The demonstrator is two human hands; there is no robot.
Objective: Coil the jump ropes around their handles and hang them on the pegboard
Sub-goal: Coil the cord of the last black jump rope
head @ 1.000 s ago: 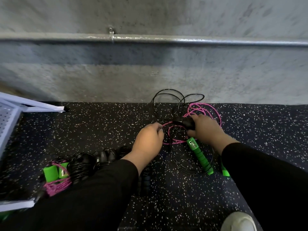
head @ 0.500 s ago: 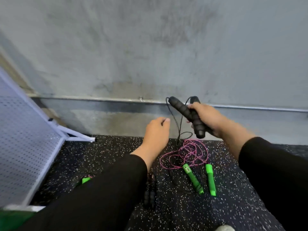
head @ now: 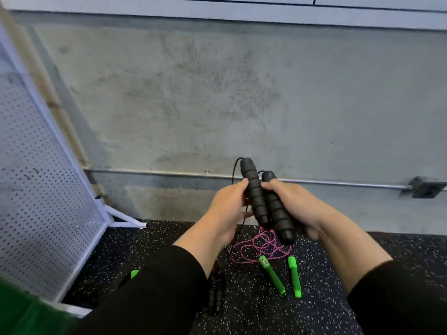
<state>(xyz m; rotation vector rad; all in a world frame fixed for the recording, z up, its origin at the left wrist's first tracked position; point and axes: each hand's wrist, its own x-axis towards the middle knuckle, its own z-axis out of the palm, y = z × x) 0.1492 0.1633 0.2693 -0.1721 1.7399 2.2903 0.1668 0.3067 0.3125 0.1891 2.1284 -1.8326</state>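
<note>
both hands (head: 226, 211) (head: 294, 209) grip two black handles (head: 256, 197); two green handles (head: 272, 274) lie below.

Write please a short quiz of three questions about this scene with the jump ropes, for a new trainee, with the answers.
1. True or false: the two black handles are held side by side above the floor.
2. What colour is the cord that lies on the floor by the green handles?
3. Where does the pegboard stand? A) left of the hands B) right of the hands C) behind the person

Key
1. True: the right hand grips them and the left hand holds them from the other side.
2. Pink.
3. A.
</note>
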